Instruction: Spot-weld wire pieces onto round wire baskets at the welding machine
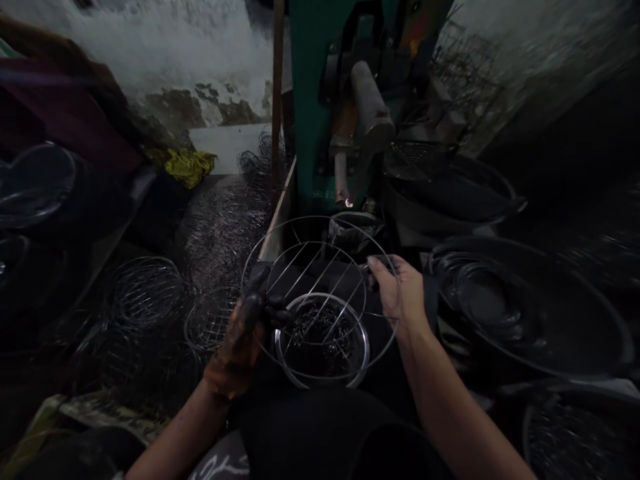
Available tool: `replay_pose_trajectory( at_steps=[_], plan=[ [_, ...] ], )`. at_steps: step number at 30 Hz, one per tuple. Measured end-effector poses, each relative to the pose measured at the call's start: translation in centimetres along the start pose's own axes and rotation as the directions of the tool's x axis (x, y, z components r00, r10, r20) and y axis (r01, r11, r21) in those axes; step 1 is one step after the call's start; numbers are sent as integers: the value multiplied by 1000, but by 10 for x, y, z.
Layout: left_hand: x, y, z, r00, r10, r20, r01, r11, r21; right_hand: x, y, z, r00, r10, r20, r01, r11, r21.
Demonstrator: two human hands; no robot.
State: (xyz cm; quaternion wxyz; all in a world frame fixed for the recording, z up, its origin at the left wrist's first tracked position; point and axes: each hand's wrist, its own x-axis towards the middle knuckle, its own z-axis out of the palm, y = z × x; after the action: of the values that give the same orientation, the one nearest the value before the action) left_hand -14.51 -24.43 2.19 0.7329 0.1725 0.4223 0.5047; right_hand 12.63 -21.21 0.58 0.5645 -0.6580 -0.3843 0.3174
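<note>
In front of me is a round wire rack [314,287], made of a wide outer ring, a smaller inner ring and several slanting parallel bars. My left hand [250,313], in a blackened orange glove, is closed on the rack's left side. My bare right hand [393,283] is pinched at the right side, between the two rings. A short piece of wire [363,267] seems to stick out of its fingertips towards the inner ring; the fingers partly hide it. Below the rack, a metal bowl [367,350] with small wire pieces [325,327] sits at my lap.
Straight ahead stands a green machine [313,87] with a thick cylindrical arm [373,107] above a lower electrode [341,177], where a small bright spot glows. Tangled wire racks [145,290] pile up at left. Wide dark pans [565,320] holding wire rings [483,297] stand at right.
</note>
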Motion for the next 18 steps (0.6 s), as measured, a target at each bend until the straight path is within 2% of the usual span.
replay_pose_trajectory(
  at_steps=[5,9,14,16,18],
  plan=[
    [1,1,-3,1000,-2,22,2,1000,-2,-6,-11,-3,999,-38,-38,37,999,-34],
    [-11,-1,-24,999,-13,38,14,1000,-23,-14,-24,-4,992,-45,-118,42,999,-27],
    [-15,-12,-50,1000,1,30,1,997,-82,-13,-17,-1,995,-40,-93,35,998,-60],
    [-11,-14,-52,1000,7,18,-5,995,-102,-7,-12,-2,997,-28,-71,22,997,-79],
    [-6,-12,-50,1000,-17,21,19,994,-104,2,-11,-7,1000,1,10,-1,999,-42]
  ],
)
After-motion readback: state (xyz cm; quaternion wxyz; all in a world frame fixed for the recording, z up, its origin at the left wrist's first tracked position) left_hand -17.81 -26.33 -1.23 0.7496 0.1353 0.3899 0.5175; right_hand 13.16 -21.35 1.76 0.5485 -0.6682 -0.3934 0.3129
